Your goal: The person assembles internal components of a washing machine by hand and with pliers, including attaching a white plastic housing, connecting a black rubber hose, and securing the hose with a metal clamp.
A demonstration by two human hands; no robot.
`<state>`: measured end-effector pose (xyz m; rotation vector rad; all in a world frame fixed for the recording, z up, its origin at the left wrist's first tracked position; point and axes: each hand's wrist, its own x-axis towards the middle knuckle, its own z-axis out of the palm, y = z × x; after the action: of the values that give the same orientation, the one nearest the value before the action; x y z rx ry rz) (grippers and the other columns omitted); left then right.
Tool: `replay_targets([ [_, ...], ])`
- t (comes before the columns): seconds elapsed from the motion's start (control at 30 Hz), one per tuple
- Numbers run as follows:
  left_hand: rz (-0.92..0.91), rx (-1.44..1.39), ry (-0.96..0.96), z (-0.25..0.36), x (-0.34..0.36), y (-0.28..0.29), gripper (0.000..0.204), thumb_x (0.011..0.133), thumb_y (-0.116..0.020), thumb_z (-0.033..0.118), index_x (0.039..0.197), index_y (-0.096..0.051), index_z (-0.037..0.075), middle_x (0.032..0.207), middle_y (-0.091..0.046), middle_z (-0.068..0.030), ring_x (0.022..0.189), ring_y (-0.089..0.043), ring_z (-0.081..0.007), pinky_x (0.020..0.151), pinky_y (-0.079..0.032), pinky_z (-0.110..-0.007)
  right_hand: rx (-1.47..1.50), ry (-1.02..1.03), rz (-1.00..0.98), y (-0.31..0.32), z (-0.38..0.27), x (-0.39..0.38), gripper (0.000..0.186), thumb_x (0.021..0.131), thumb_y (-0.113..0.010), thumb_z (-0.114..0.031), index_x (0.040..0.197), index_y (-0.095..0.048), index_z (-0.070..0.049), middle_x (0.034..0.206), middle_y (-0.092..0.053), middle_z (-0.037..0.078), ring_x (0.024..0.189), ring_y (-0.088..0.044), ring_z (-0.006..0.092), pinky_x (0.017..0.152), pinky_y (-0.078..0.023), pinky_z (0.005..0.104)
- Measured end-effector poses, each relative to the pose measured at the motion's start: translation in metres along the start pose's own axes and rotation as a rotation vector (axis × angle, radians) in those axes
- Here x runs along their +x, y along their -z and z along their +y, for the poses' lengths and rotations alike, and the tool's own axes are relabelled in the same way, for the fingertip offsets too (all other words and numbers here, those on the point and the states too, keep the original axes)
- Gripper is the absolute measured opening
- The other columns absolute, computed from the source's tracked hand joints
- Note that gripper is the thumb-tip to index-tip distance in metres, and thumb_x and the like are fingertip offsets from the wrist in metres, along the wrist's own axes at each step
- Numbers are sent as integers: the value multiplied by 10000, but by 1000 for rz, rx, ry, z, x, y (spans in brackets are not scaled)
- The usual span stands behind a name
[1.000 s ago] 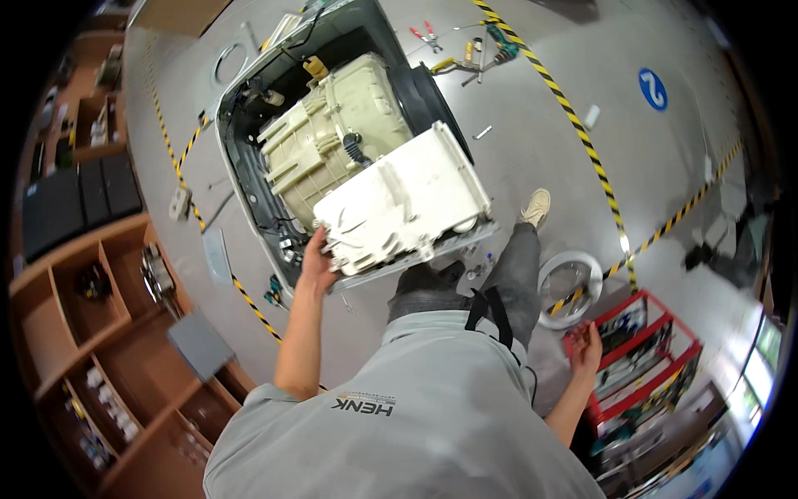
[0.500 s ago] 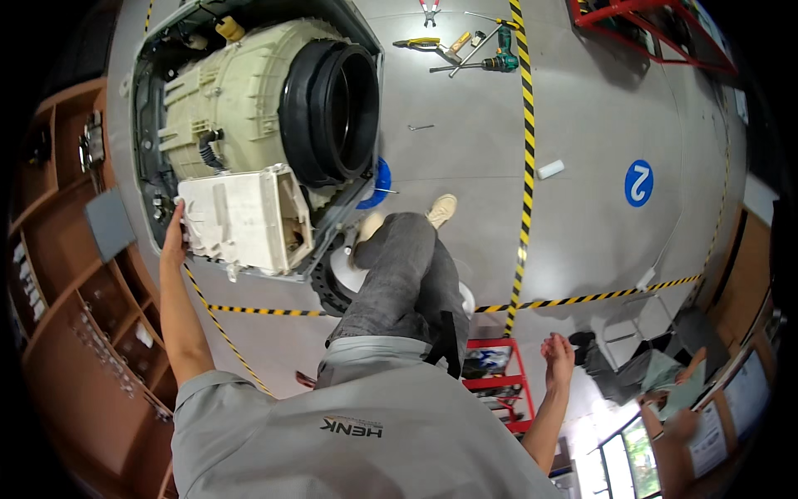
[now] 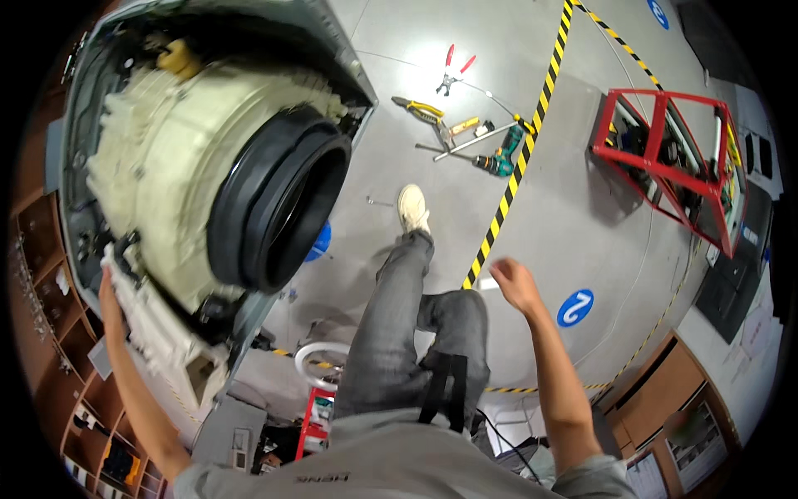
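Two hands: left hand [image 3: 108,291] touches outer edge of white plastic part [image 3: 156,323], just below pale tub [image 3: 158,158]; finger closure hidden, cannot tell. Right hand [image 3: 515,285], well right of tub, nothing visible in it; fingers curled, too blurred to tell if touching. One-sided support could let tilted part slip, scrape tub. Shoe [image 3: 413,208], right of tub, near small wrench [image 3: 380,202]: misstep could trip.
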<state>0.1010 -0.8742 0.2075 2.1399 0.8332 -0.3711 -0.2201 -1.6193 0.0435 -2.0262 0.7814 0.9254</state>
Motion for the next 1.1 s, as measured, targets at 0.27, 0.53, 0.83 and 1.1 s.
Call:
replay_targets([
  [0.27, 163, 81, -48, 13, 5, -8, 538, 965, -443, 410, 1355, -457, 39, 1302, -526, -57, 1165, -511, -175, 976, -396, -284, -735, 243, 61, -23, -46, 432, 549, 813, -642, -391, 1230, -497, -66, 1207, -536, 210, 1101, -533, 355, 917, -451, 436],
  [0.53, 73, 339, -80, 52, -83, -47, 536, 962, -452, 408, 1348, -461, 35, 1297, -530, -70, 1156, -516, -171, 965, -408, -283, -823, 587, 153, -91, -36, 644, 351, 761, -656, -216, 1065, -615, -46, 1105, -574, 245, 1069, -531, 378, 916, -438, 445],
  [0.83, 275, 320, 18, 104, -115, -98, 565, 960, -461, 435, 1358, -432, 36, 1365, -455, -137, 1274, -396, -213, 1066, -291, -319, 119, 397, -336, 12, -55, 461, 301, 885, -637, -239, 1060, -579, -2, 894, -612, 4, 750, -534, 123, 698, -471, 276],
  [1.1, 315, 534, -265, 80, -150, -103, 602, 966, -380, 488, 1298, -471, -5, 1330, -467, -211, 1241, -435, -340, 1057, -313, -364, -111, 382, -767, 137, -198, 77, 206, 847, -694, -171, 990, -651, -29, 794, -592, 3, 732, -508, 91, 668, -444, 264],
])
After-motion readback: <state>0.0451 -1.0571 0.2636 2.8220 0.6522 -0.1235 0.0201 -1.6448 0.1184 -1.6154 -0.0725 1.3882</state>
